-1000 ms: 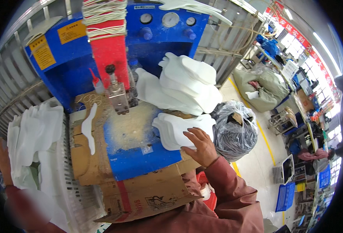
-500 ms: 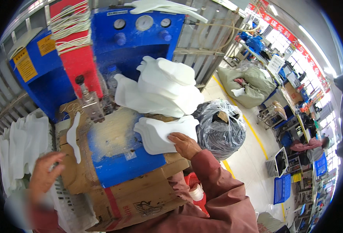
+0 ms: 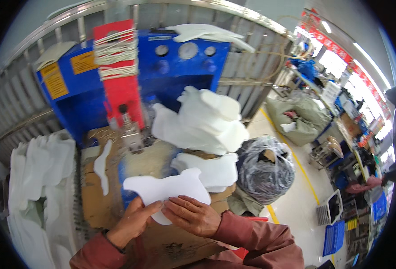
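Note:
A white curved cut piece [image 3: 166, 186], thin and sheet-like, is held up in front of me by its lower edge. My left hand [image 3: 133, 220] is closed on that edge at the left, thumb over it. Beside it my right hand [image 3: 192, 216] grips the same edge, fingers close together on its face. Just behind, a small stack of like white pieces [image 3: 220, 170] rests at the right of the work surface. Partly covered by the held piece is a blue board [image 3: 127, 197] with pale dust. A red machine arm [image 3: 122, 92] wound with cord ends in a metal head [image 3: 131, 134].
A large white pile [image 3: 202, 119] stands behind the stack. More pieces fill the crate [image 3: 41, 179] on the left. One narrow white strip [image 3: 101, 168] lies on cardboard [image 3: 92, 201]. A blue gauge cabinet [image 3: 180, 67] stands behind; a dark plastic bag [image 3: 267, 170] sits at right.
My right hand has come off the stack with a white piece and moved left. My left hand has come in from the left and taken hold too. The view has shifted.

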{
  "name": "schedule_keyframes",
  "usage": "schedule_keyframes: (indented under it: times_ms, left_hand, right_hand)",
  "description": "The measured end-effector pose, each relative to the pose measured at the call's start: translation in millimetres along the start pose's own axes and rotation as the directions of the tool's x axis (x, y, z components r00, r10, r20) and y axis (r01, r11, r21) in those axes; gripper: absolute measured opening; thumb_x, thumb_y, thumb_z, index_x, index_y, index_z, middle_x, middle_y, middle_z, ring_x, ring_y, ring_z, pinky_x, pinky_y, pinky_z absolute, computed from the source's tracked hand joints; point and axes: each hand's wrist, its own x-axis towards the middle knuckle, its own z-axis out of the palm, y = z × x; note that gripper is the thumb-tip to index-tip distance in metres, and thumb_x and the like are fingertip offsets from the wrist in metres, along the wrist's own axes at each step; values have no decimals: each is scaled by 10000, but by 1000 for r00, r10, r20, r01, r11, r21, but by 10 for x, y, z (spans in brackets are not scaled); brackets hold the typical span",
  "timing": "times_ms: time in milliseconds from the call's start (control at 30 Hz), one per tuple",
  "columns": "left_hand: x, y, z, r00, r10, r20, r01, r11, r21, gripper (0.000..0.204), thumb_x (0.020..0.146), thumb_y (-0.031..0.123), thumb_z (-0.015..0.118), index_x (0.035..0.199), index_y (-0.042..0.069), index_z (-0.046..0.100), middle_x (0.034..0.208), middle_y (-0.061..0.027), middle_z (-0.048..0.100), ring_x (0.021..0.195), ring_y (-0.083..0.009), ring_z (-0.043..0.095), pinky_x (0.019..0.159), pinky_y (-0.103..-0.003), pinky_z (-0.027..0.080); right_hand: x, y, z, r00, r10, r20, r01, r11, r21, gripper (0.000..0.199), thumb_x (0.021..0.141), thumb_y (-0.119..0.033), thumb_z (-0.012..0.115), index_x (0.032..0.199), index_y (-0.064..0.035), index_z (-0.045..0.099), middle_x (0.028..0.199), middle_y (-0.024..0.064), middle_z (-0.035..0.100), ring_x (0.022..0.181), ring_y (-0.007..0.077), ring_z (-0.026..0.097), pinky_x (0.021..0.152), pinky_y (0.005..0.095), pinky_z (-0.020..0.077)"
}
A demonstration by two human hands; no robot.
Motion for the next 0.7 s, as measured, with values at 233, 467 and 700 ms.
schedule_keyframes:
  times_ms: [233,467,700]
  left_hand:
    - [-257,-19,-560,954,216,-209,-229,973,-40,365,997,59,649,1352,-17,607,1245,-89,697,1112,-174,663,979,-349,530]
    - [-463,43,-757,949,202,-240,-218,975,-42,413,982,55,659,1382,-1,576,1286,-88,677,1159,-189,654,1013,-365,529]
    - [-600,80,-915,906,305,-294,-281,952,121,460,994,41,637,1433,-29,518,1341,-96,636,1216,-191,610,1070,-365,475]
  right_hand:
    - [-24,443,52,831,556,-26,-526,800,288,576,935,-261,766,1401,10,562,1376,194,620,1246,391,625,1001,463,558]
    - [253,667,603,513,525,679,-611,-332,719,586,1031,-319,672,1451,43,484,1245,109,636,1087,156,626,826,293,545]
    - [542,681,789,544,646,535,-625,-114,773,399,1014,-186,690,1330,14,550,911,6,659,785,81,580,667,259,473]
